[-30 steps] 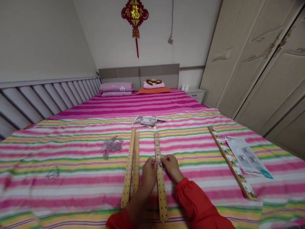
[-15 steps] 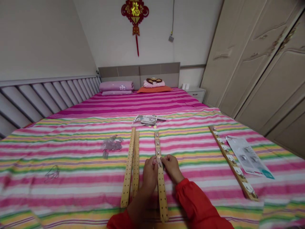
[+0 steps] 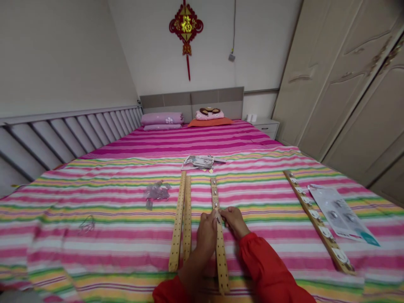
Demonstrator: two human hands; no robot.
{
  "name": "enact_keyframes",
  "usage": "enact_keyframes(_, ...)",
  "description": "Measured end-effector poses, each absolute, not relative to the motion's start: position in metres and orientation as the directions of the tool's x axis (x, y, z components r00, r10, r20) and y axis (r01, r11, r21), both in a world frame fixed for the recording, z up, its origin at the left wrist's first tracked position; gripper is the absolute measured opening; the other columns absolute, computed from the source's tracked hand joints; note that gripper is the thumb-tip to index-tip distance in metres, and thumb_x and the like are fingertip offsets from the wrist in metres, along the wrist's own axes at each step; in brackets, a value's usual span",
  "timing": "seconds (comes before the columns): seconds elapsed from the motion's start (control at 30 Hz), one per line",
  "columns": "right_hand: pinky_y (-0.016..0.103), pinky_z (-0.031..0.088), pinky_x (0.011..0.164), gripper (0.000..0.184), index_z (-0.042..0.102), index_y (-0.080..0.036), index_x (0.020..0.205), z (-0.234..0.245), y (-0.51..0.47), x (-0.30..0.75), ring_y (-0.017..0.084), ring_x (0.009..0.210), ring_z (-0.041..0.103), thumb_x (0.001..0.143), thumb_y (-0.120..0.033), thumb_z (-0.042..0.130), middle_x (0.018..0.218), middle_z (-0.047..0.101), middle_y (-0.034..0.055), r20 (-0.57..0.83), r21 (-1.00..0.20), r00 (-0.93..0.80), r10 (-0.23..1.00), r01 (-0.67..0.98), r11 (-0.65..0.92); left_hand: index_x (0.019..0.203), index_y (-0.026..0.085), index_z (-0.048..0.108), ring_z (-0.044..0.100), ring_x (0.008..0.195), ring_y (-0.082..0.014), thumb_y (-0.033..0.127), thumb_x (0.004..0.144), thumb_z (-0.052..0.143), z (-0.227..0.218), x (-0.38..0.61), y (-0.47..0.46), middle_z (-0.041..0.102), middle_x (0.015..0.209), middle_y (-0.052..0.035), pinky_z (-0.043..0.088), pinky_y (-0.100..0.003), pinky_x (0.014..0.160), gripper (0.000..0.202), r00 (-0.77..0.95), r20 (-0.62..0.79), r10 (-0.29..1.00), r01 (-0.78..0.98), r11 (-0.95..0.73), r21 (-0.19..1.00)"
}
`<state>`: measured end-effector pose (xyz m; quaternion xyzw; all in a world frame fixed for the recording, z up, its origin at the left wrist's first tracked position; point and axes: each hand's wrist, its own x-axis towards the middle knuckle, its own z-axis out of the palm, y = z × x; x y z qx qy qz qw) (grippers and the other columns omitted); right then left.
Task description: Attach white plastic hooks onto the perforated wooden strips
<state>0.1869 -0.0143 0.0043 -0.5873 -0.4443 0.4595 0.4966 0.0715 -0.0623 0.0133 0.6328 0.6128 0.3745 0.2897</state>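
In the head view a perforated wooden strip (image 3: 221, 256) lies lengthwise on the striped bedspread, with several small shiny metal fittings (image 3: 215, 192) in a row along its far half. My left hand (image 3: 207, 231) is closed at the strip's left edge, fingertips on a small metal fitting (image 3: 218, 218). From the other side my right hand (image 3: 234, 220) pinches at the same fitting, thumb and forefinger together. The fingers partly cover it, so its exact shape is unclear. Two more perforated wooden strips (image 3: 177, 227) lie side by side just left of my left hand.
Further right lies a wooden strip (image 3: 312, 210) bearing white rounds and metal pieces, beside a clear blister package (image 3: 344, 214). Crumpled plastic bags (image 3: 157, 192) are at left, near a thin clear loop (image 3: 86, 224). More packaging (image 3: 202, 161) lies beyond the strips.
The whole view has shifted, so everything appears slightly further right and lower. Both hands stay at the same fitting on the middle strip, with little change in their grip.
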Motion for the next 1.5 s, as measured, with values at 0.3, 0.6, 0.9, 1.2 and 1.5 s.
enact_keyframes(0.3, 0.02, 0.022, 0.034, 0.024, 0.054, -0.019, 0.058, 0.016, -0.036, 0.2, 0.007, 0.029, 0.034, 0.059, -0.039, 0.067, 0.032, 0.046, -0.0068, -0.159, -0.984, 0.007, 0.987, -0.086, -0.158, 0.122, 0.019, 0.059, 0.053, 0.095, -0.0168, 0.018, 0.08, 0.047, 0.02, 0.064, -0.065, 0.056, 0.1, -0.0053, 0.044, -0.026, 0.09, 0.044, 0.022, 0.029, 0.999, 0.449, -0.036, 0.893)
enact_keyframes(0.6, 0.021, 0.019, 0.035, 0.037, 0.055, -0.019, 0.058, 0.006, -0.039, 0.2, 0.006, 0.03, 0.031, 0.063, -0.053, 0.068, 0.032, 0.044, -0.0068, -0.105, -0.982, 0.043, 0.994, -0.162, -0.097, 0.091, 0.018, 0.067, 0.058, 0.077, -0.0181, 0.027, 0.076, 0.051, 0.047, -0.067, -0.068, 0.062, 0.087, -0.0051, 0.049, -0.032, 0.07, 0.024, -0.543, 0.356, 0.76, 0.381, -0.154, 0.912)
enact_keyframes(0.9, 0.021, 0.02, 0.035, 0.038, 0.056, -0.019, 0.059, 0.005, -0.037, 0.198, 0.007, 0.03, 0.032, 0.062, -0.054, 0.069, 0.032, 0.045, -0.0062, -0.09, -0.986, 0.068, 0.994, -0.148, -0.079, 0.099, 0.016, 0.067, 0.055, 0.085, -0.0207, 0.02, 0.076, 0.045, 0.011, -0.171, -0.044, 0.053, 0.093, -0.0074, 0.05, -0.039, 0.081, 0.032, -0.428, 0.573, 0.699, 0.746, -0.086, 0.661)
enact_keyframes(1.2, 0.021, 0.016, 0.034, 0.035, 0.056, -0.02, 0.061, 0.006, -0.038, 0.196, 0.007, 0.029, 0.029, 0.065, -0.052, 0.068, 0.031, 0.043, -0.008, -0.087, -0.983, 0.078, 0.993, -0.167, -0.073, 0.098, 0.014, 0.067, 0.054, 0.093, -0.0239, 0.024, 0.079, 0.046, 0.007, -0.174, -0.044, 0.052, 0.099, -0.0099, 0.05, -0.041, 0.083, 0.031, -0.325, 0.624, 0.711, 0.841, -0.085, 0.535)
enact_keyframes(1.5, 0.021, 0.018, 0.033, 0.03, 0.06, -0.018, 0.072, 0.002, -0.032, 0.197, 0.007, 0.031, 0.033, 0.06, -0.042, 0.074, 0.037, 0.044, -0.0096, -0.073, -0.979, 0.023, 0.997, -0.192, -0.068, 0.1, 0.025, 0.067, 0.056, 0.102, -0.0222, 0.018, 0.085, 0.044, 0.057, -0.059, -0.069, 0.068, 0.103, -0.0035, 0.043, -0.044, 0.091, 0.028, 0.136, 0.589, 0.797, 0.798, -0.44, 0.411)
